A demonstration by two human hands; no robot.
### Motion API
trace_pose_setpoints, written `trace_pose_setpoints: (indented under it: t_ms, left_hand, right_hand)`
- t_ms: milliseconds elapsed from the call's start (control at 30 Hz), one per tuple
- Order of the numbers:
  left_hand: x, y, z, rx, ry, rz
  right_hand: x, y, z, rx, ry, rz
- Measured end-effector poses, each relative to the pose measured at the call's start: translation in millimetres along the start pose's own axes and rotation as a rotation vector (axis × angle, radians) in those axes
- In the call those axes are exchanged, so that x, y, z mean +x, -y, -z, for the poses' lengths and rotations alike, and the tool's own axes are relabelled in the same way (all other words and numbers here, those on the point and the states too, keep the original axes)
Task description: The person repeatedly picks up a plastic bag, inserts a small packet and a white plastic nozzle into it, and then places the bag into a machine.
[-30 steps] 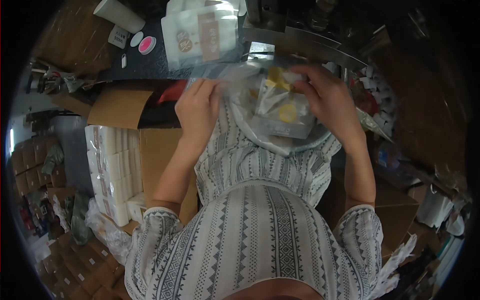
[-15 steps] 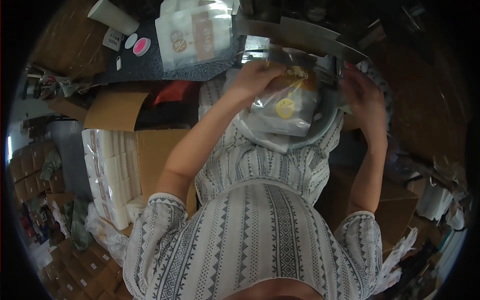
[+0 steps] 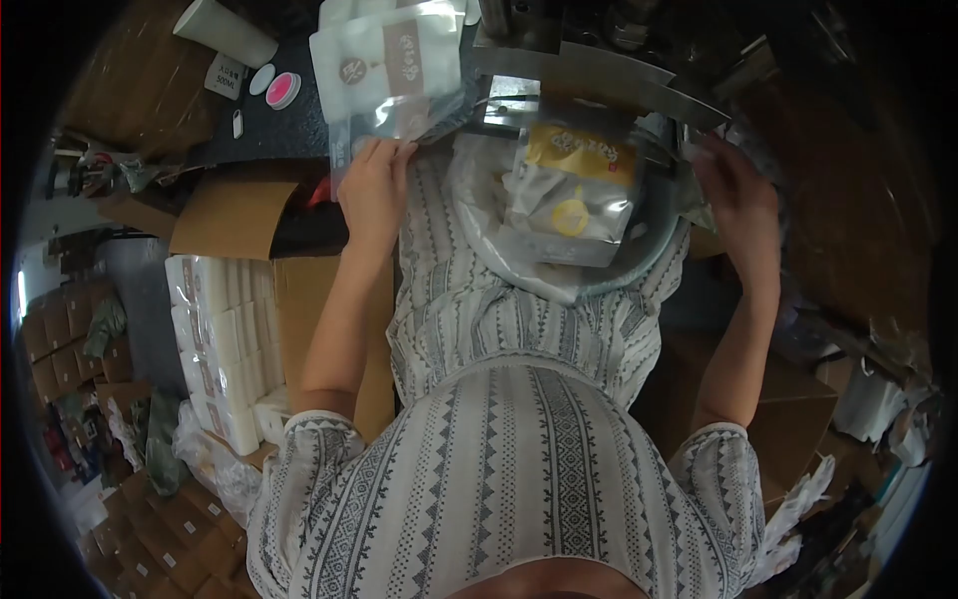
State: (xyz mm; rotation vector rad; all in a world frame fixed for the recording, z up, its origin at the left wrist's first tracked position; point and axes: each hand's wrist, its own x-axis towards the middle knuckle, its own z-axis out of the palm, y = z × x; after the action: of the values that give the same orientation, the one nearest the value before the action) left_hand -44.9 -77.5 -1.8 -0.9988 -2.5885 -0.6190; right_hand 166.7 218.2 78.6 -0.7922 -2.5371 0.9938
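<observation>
My left hand (image 3: 374,195) pinches the lower edge of a clear plastic pouch (image 3: 349,135) with a brown label, at the front of the dark worktop. White-filled pouches (image 3: 374,60) lie just beyond it. A pouch with a yellow label (image 3: 571,185) stands upright over a pale basin (image 3: 654,265) on my lap, its top close to a metal machine (image 3: 619,65). Neither hand touches that pouch. My right hand (image 3: 740,205) is closed, fingers curled beside the machine's right end, near some translucent plastic (image 3: 694,190); what it grips is hidden.
A white cup (image 3: 225,32), a pink round tub (image 3: 283,91) and its lid lie at the worktop's back left. An open cardboard box (image 3: 334,329) and stacked white packs (image 3: 225,349) stand to my left. Another cardboard box (image 3: 768,399) is at my right.
My left hand has let go of the yellow-labelled pouch and moved left to grip a clear pouch by its edge. My right hand has shifted slightly beside the machine.
</observation>
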Motion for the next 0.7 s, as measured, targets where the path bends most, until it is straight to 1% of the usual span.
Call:
trace_pose_setpoints:
  t_ms: [33,67,100,167,200,233,267,300,333,367,400,433,467,500,533,567,600,633,667,700]
  left_hand:
    - [-4.7,-8.8,5.7,-0.001,0.003,0.002]
    - [-6.9,-20.7,8.6,-0.011,-0.048,-0.008]
    - [-7.9,-30.6,12.3,-0.020,-0.098,-0.018]
    - [-9.0,-41.4,23.3,-0.061,-0.109,-0.029]
    - [-9.9,-46.0,28.2,-0.105,-0.117,-0.040]
    - [-9.4,-50.7,31.9,-0.102,-0.119,-0.038]
    - [-8.8,-55.8,34.6,-0.174,-0.100,-0.125]
    - [-9.5,-60.0,35.3,-0.249,-0.079,-0.213]
    - [-11.7,-63.4,34.6,-0.251,-0.075,-0.215]
    - [-13.8,-67.0,33.2,-0.322,0.059,-0.210]
    - [-14.7,-70.9,30.7,-0.391,0.193,-0.205]
    - [-14.5,-75.2,27.1,-0.396,0.197,-0.209]
    - [-14.0,-80.0,22.7,-0.520,0.304,-0.183]
    - [-13.2,-85.6,17.5,-0.643,0.410,-0.155]
    - [-11.7,-92.2,10.0,-0.646,0.410,-0.157]
    - [-8.8,-99.0,-0.3,-0.852,0.550,0.062]
    - [-4.3,-103.7,-10.8,-1.051,0.684,0.290]
    - [4.1,-104.4,-24.0,-1.052,0.679,0.289]
    - [14.4,-103.0,-39.2,-1.128,0.679,0.386]
    - [22.1,-102.5,-49.4,-1.203,0.680,0.485]
  right_hand:
    - [-1.4,13.4,-12.9,0.043,0.029,0.152]
    - [-0.6,25.8,-26.5,0.087,0.054,0.308]
    - [1.0,36.8,-38.8,0.088,0.052,0.311]
    - [4.3,53.0,-59.4,0.015,0.093,0.492]
    - [4.7,56.7,-64.6,0.019,0.097,0.496]
    - [5.4,59.6,-68.6,-0.061,0.046,0.589]
    - [5.6,60.8,-70.5,-0.142,-0.007,0.678]
    - [3.6,61.6,-69.8,-0.141,-0.006,0.675]
    - [-0.3,62.5,-67.3,-0.085,0.068,0.645]
    - [-3.0,62.2,-65.4,-0.029,0.142,0.612]
    - [-2.8,58.8,-63.3,-0.032,0.140,0.606]
    - [-1.5,52.9,-60.1,0.039,0.225,0.541]
    - [-0.5,47.2,-56.6,0.111,0.309,0.476]
    - [1.0,43.6,-52.3,0.108,0.307,0.472]
    - [3.1,41.2,-46.8,0.126,0.301,0.330]
    - [4.4,37.8,-41.4,0.143,0.294,0.192]
    - [4.6,30.7,-37.3,0.140,0.293,0.197]
    - [4.6,21.5,-33.8,0.102,0.196,0.226]
    - [4.3,13.6,-29.9,0.066,0.100,0.253]
    - [1.5,9.3,-24.3,0.066,0.100,0.251]
